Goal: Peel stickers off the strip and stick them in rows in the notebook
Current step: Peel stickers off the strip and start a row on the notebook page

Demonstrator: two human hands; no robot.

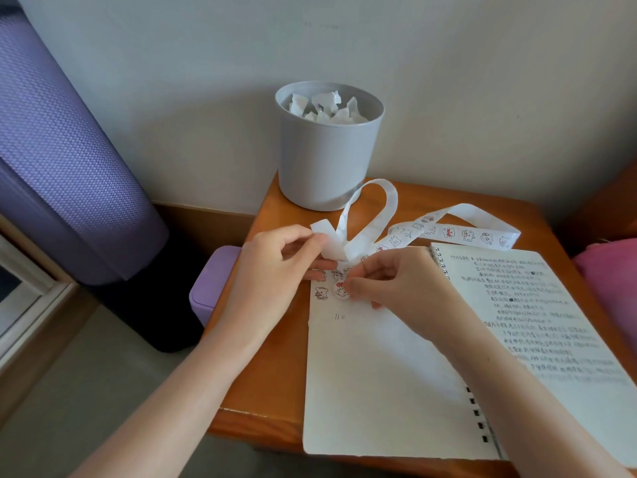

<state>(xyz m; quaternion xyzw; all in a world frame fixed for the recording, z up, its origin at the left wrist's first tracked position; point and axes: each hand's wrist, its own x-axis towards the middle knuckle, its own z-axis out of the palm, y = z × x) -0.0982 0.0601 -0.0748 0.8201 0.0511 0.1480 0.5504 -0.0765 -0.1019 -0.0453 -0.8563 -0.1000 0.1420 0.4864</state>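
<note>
Soft daylight, wide-angle edge distortion

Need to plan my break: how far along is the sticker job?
Early. Done: a few placed stickers sit at the top-left corner of the notebook page. In hand: the left hand pinches the strip, while the right hand holds a sticker at the page beside them. Left: many stickers remain on the strip, and most of the page is bare.

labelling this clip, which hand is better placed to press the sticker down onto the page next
Right. The right hand pinches the sticker just over the notebook page, beside the ones stuck there, while the left hand is busy gripping the strip.
</note>
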